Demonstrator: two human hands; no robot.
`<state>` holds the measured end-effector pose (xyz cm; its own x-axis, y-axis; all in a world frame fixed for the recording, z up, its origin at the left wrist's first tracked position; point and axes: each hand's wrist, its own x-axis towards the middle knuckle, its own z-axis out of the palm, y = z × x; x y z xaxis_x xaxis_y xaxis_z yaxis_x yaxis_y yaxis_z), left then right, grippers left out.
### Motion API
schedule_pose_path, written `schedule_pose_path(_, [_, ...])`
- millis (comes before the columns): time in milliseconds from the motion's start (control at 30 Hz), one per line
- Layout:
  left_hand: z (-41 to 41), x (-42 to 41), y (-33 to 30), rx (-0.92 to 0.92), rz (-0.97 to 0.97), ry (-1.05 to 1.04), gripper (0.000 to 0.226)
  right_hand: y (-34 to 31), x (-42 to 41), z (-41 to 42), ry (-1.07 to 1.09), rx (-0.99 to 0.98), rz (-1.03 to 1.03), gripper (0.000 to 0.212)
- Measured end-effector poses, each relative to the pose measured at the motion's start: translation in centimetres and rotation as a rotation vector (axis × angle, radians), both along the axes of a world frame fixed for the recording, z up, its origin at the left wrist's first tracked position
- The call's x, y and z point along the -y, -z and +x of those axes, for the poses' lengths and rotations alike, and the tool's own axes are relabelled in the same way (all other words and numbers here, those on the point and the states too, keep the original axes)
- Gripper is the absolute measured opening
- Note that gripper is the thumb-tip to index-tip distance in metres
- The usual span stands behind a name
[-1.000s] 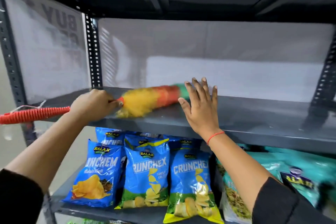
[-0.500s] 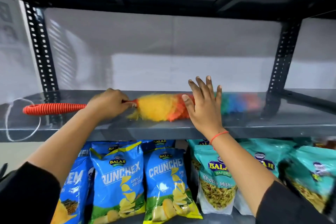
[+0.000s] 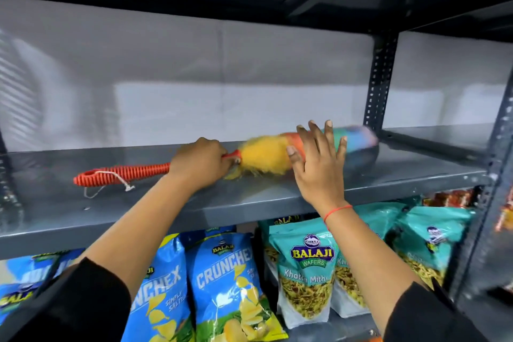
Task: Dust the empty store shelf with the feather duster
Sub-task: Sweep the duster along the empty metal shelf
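Observation:
The feather duster (image 3: 263, 157) lies along the grey empty shelf (image 3: 194, 203), its fluffy head yellow, orange, green and blue, its ribbed orange handle pointing left with a white string loop at the end. My left hand (image 3: 200, 165) is shut on the handle just behind the fluffy head. My right hand (image 3: 319, 166) is raised in front of the duster's middle with fingers spread, holding nothing and hiding part of the head. The blurred blue tip reaches almost to the perforated upright.
A dark perforated upright (image 3: 377, 83) stands at the shelf's back right; another shelf bay continues beyond it. Below hang blue Crunchex chip bags (image 3: 224, 286) and teal Balaji snack bags (image 3: 308, 272). A dark shelf board runs overhead.
My left hand has pushed the duster rightward along the shelf, its tip now near the right upright. My right hand moved right with it, still spread. My view shifted right.

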<state>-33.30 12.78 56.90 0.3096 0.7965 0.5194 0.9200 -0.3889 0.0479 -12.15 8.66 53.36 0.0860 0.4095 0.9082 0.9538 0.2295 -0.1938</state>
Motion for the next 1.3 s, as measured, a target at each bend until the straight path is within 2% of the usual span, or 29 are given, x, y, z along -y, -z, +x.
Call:
schedule_pose_path(100, [1.1, -0.9, 0.0, 0.004, -0.187, 0.106, 0.040, 0.6, 0.2, 1.9, 0.070, 0.001, -0.061, 0.044])
schedule_pose_path(167, [1.7, -1.9, -0.4, 0.028, -0.150, 0.071, 0.039, 0.8, 0.4, 3.4, 0.112, -0.022, -0.106, 0.048])
schedule_pose_path(233, [2.5, -2.7, -0.4, 0.032, -0.019, -0.004, 0.035, 1.0, 0.5, 4.3, 0.141, -0.024, -0.153, 0.052])
schedule_pose_path(300, [3.6, -2.9, -0.1, 0.052, 0.014, 0.014, 0.037, 1.1, 0.6, 4.6, 0.160, -0.007, -0.175, 0.056])
schedule_pose_path(433, [5.2, -2.5, -0.4, 0.048, -0.213, 0.180, 0.043, 1.3, 0.6, 4.5, 0.153, -0.006, -0.131, 0.060])
schedule_pose_path(600, [9.6, -2.3, -1.4, 0.101, 0.011, 0.024, 0.036, 1.3, 0.3, 4.7, 0.142, -0.022, -0.148, 0.060])
schedule_pose_path(700, [11.3, -2.5, -1.1, 0.162, -0.127, 0.067, 0.035, 1.5, 0.2, 4.8, 0.124, -0.045, -0.113, 0.060])
schedule_pose_path(800, [11.6, -3.2, -1.3, 0.126, -0.286, 0.086, 0.041, 1.6, 0.1, 5.0, 0.105, -0.043, -0.099, 0.060])
schedule_pose_path(933, [13.4, -4.2, -1.3, 0.149, -0.130, -0.049, 0.040, 1.5, 0.2, 5.0, 0.088, -0.055, -0.076, 0.061])
schedule_pose_path(1067, [13.3, -5.2, -0.6, 0.186, -0.281, -0.078, 0.049, 1.5, 0.3, 4.9, 0.067, -0.068, -0.032, 0.062])
schedule_pose_path(1200, [13.7, -4.5, -1.3, 0.180, -0.168, -0.120, 0.040, 1.5, 0.4, 4.9, 0.043, -0.081, -0.061, 0.062])
schedule_pose_path(1300, [13.1, -2.7, -2.0, 0.234, -0.218, -0.012, 0.046, 1.7, 1.0, 5.8, 0.040, -0.117, -0.047, 0.063])
